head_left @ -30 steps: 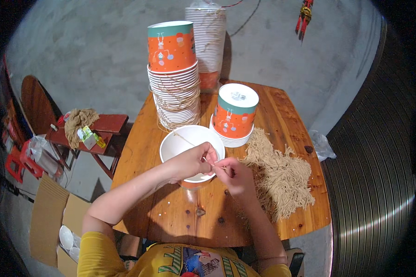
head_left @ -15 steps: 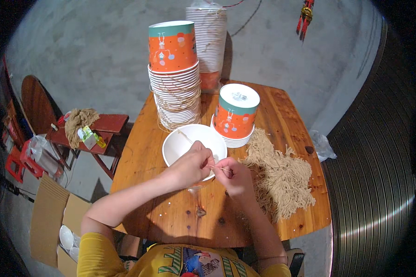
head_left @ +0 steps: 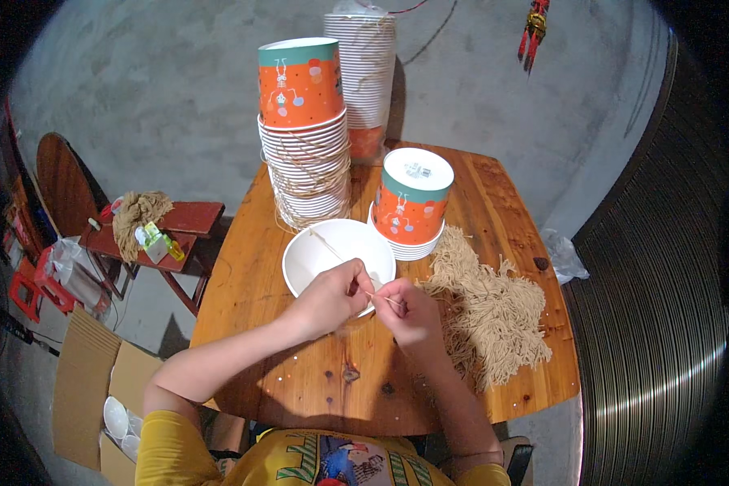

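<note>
A white paper bucket [head_left: 304, 263] stands on the table with its open mouth facing up at me. One thin tan string [head_left: 326, 245] crosses its mouth from the far-left rim toward my fingers. At the bucket's near rim, my left hand [head_left: 332, 296] pinches the string. Touching it fingertip to fingertip, my right hand [head_left: 411, 314] is also closed on the string, and a short end sticks out between its fingers. A heap of cut tan strings [head_left: 498, 316] lies just right of my right hand.
Behind the bucket rise a tall stack of orange paper buckets [head_left: 300, 85] wound with strings, a shorter stack [head_left: 413, 211] and a bagged stack [head_left: 360, 65]. A red bench [head_left: 198, 215] stands left of the wooden table [head_left: 300, 389]; an open cardboard box [head_left: 89, 381] sits lower left.
My left hand has lowered slightly, its knuckles dropping toward the near rim. Both hands still pinch the string at nearly the same spot.
</note>
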Available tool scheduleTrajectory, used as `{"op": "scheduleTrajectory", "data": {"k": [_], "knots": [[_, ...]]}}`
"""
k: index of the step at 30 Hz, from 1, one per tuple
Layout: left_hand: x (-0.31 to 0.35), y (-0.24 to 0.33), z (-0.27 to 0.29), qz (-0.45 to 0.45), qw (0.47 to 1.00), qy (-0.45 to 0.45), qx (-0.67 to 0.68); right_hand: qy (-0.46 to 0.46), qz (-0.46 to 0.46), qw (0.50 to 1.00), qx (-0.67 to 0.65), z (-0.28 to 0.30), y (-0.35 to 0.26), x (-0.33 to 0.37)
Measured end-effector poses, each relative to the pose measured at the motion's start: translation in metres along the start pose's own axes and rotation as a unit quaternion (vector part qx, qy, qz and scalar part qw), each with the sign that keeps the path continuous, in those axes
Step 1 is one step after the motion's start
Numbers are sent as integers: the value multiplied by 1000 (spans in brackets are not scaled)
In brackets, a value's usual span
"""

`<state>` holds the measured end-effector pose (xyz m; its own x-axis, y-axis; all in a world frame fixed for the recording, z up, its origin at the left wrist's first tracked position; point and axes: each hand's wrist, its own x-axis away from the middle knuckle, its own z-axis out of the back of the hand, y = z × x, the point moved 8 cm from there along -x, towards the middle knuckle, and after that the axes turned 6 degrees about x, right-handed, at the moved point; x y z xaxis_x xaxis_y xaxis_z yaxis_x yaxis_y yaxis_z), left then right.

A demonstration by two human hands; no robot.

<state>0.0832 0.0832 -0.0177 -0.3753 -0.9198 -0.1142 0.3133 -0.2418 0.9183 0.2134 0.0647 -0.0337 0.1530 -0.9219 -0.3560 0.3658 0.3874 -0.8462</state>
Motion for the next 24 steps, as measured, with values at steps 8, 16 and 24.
{"op": "scheduleTrajectory", "data": {"k": [8,16,24], "knots": [[-9,-6,-10,22,986,-63,155,27,8,999,-33,1,3,4],[-11,-5,-13,33,971,-88,218,56,19,996,-66,1,8,5],[-14,-11,-13,89,951,-118,271,44,-8,993,-108,0,15,7]]}}
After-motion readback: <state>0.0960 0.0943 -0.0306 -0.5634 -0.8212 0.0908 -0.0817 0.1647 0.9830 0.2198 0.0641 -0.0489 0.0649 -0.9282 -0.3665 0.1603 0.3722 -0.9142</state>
